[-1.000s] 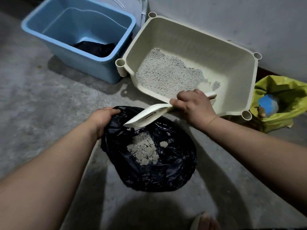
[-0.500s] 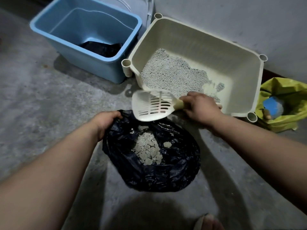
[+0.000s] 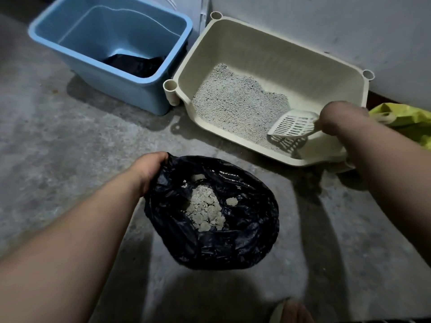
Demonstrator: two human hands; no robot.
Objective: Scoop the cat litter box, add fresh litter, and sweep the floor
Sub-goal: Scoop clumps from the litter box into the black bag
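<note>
Floor of grey concrete runs under everything, up to a pale wall. Cream litter box sits by that wall. Grey litter covers its left and middle part, and the right part of the bottom is bare. Just left of it, touching at the corner, stands a blue plastic bin with something dark at the bottom.

Near the person, on the floor, lies an open black plastic bag. A yellow bag peeks out behind the right arm.

The slotted white litter scoop is inside the litter box, at the near right corner, just above the bare bottom, where its shadow falls. The right hand grips its handle. The left hand grips the far left edge of the black bag, fingers curled over the rim. A heap of pale litter clumps lies in the middle of the bag.
</note>
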